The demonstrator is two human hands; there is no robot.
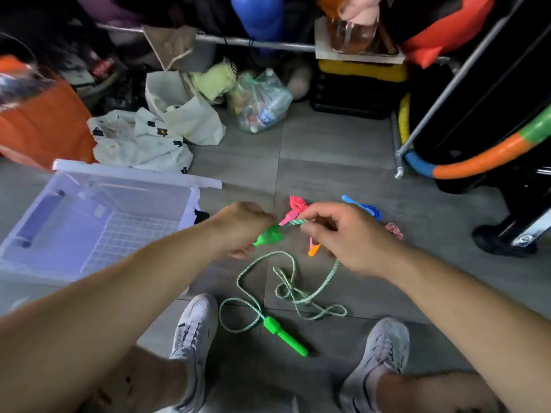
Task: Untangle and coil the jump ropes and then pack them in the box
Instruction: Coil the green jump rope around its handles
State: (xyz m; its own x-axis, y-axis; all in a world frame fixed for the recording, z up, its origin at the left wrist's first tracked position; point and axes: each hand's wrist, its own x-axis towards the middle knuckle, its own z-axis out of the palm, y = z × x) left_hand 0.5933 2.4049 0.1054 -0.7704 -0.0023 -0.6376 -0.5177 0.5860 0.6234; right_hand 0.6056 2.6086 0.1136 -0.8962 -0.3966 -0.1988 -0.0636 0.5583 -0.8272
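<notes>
Shoes: a pair of pale sneakers (195,326) stands at the near edge on the grey tiled floor (328,138), one on each side of the tangle.
Loose handle: a green handle (284,338) lies flat on the floor between the sneakers, its thin end pointing near-right.
Green rope: the green rope (287,289) leaves the loose handle and lies in crossed, tangled loops on the floor. It then climbs on the right side up to the right hand.
Left hand: the left hand (241,225) has its fingers curled round a second green handle (269,235), held above the floor.
Right hand: the right hand (340,234) pinches the green rope between thumb and fingertips, just right of the held handle. A short stretch of rope spans the two hands.
Other ropes: on the floor just beyond the hands lie a pink rope (295,205), an orange handle tip (313,249), a blue rope (368,207) and a red-and-white rope (394,230). All are partly hidden by the right hand.
Box: a clear plastic box (89,186) sits on the floor to the left, open at the top, its gridded bottom showing.
Far clutter: beyond these are pale cloth bags (161,135), a tied plastic bag (262,102), an orange bag (38,123) at far left and a striped hoop (483,156) at far right.
</notes>
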